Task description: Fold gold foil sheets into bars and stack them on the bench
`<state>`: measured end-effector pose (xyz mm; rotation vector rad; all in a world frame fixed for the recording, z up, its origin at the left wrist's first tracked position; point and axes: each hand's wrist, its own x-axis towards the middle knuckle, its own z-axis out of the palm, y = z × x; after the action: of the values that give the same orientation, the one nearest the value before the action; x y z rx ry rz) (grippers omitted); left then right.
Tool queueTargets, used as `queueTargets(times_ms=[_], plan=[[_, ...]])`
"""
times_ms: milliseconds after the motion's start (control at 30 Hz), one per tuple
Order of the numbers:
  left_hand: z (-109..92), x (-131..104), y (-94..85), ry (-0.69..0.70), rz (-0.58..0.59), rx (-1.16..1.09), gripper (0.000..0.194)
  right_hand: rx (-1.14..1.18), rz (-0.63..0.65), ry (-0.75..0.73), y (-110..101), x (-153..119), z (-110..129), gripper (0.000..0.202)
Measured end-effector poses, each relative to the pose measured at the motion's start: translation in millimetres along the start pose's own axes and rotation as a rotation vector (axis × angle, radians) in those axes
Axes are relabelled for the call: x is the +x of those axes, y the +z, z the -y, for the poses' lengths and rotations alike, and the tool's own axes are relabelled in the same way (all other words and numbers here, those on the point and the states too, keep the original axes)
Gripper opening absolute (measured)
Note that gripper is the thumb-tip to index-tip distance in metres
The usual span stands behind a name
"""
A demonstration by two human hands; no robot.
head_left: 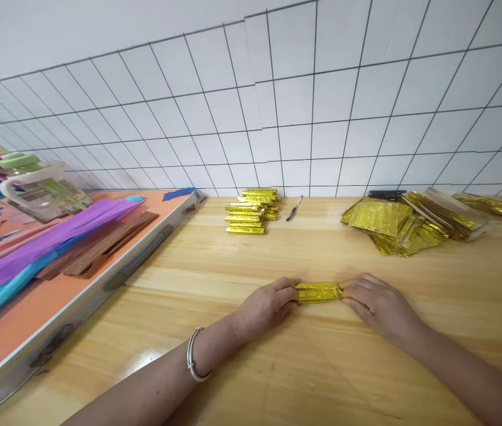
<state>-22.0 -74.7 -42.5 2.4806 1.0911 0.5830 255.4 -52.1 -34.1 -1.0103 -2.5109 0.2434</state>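
Note:
A folded strip of gold foil paper [319,292] lies flat on the wooden table [215,266] between my hands. My left hand [271,305], with a silver bangle on its wrist, grips the strip's left end with fingers pressed together. At the other end, my right hand [377,305] pinches the strip between thumb and fingers. Farther back sits a stack of similar folded gold strips [251,212]. To the right is a loose pile of flat gold foil sheets [393,228].
A pen [294,209] lies beside the stacked strips. On the left, a raised orange board [118,290] carries purple, blue and brown crepe paper [77,231] and a clear container [51,192] with a green-lidded bottle. A white wall with a black grid [290,100] closes off the back.

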Motion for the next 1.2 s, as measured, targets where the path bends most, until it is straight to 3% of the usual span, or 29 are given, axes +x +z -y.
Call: queueTargets(times_ms=[167,367,767,933,1200], plan=[[-3.9,-3.0,0.9,0.051,-0.026,0.171,0.019,-0.004,0.009,0.052,4.0,-0.4,-2.3,0.016],[-13.0,-2.1,-2.9,0.163,0.021,0.449,0.020,-0.027,0.031,0.049,4.1,0.7,-0.5,0.017],[-14.2,-1.7,-5.3,0.117,0.001,0.442,0.019,-0.024,0.043,0.056,3.0,-0.1,1.5,0.015],[-10.3,0.8,-5.2,0.000,-0.032,0.328,0.014,0.000,0.044,0.077,1.6,1.9,2.8,0.014],[-11.3,9.4,-1.3,-0.307,-0.228,0.028,0.003,0.033,0.023,0.157,3.2,12.0,4.4,0.014]])
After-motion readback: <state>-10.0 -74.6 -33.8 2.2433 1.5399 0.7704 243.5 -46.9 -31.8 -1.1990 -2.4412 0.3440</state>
